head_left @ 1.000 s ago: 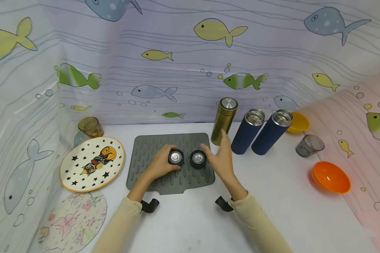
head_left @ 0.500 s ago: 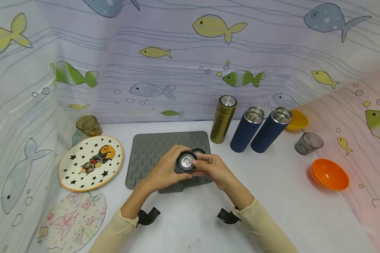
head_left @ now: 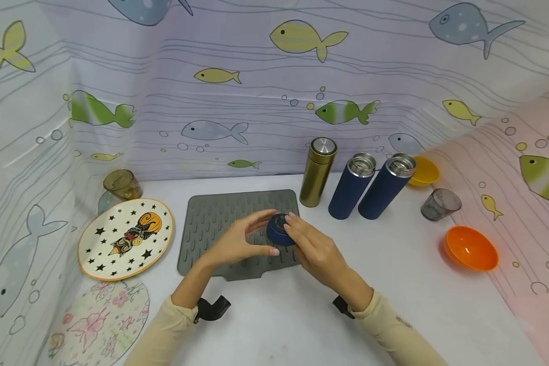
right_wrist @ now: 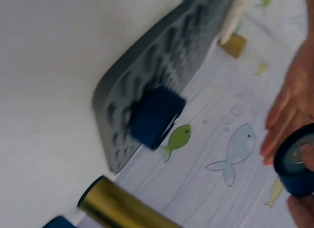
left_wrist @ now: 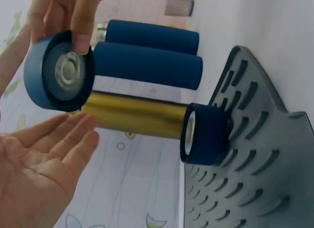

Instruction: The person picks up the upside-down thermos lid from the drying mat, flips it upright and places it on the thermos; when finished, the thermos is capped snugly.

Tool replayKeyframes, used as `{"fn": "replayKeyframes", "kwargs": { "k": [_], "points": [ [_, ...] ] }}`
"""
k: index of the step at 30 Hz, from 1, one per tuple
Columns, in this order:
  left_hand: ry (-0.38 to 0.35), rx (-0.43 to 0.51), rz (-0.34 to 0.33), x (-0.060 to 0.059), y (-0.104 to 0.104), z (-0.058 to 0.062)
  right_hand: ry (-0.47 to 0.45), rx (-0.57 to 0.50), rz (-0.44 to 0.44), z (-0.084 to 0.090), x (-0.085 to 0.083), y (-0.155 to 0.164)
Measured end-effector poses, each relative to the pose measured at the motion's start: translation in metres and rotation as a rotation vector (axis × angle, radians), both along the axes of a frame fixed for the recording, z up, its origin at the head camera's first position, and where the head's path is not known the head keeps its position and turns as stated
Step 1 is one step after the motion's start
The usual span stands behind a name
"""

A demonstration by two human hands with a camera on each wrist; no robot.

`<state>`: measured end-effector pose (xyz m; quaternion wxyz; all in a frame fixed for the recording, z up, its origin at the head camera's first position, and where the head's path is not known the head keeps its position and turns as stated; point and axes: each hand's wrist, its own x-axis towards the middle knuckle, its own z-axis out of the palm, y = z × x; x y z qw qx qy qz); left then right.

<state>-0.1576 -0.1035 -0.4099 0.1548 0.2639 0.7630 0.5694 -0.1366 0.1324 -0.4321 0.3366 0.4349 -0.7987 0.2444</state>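
lid [head_left: 278, 235] turned over, now in right hand [head_left: 319, 252]

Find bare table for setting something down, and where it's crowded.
Free: white table between the cream sleeves, up to the grey ribbed mat; also between right sleeve and round orange bowl. Crowded: around the gold cylindrical bottle and two navy bottles.

Head view bright and evenly lit, soft; shadows faint on the white bench [head_left: 274, 325]. Streak of shine down the gold bottle [head_left: 317, 175]; reddish glow on the bench beside the orange bowl [head_left: 470, 248]. Wide lens: the blue bottles [head_left: 352, 188] lean outward. Left wrist view dimmer, greyer, mostly legible. Right wrist view dim, softest: ridges of the mat [right_wrist: 147, 73] smeared, edges of the fingers [right_wrist: 280, 110] blurred.
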Motion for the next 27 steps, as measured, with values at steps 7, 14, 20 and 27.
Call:
{"fn": "replayKeyframes", "kwargs": {
  "k": [7, 14, 20, 27],
  "points": [
    [0.028, 0.054, -0.056, 0.000, 0.015, -0.005, 0.323, 0.113, 0.077, -0.004, -0.006, 0.009],
    [0.091, 0.071, 0.028, -0.001, 0.032, -0.005, 0.227, -0.038, -0.016, -0.007, -0.009, 0.018],
    [0.150, 0.088, 0.131, -0.020, 0.052, 0.020, -0.142, -0.546, -0.452, -0.004, -0.031, 0.041],
    [0.198, 0.108, 0.149, -0.052, 0.089, 0.049, -0.584, -0.850, -0.662, -0.008, -0.087, 0.063]
  ]
}}
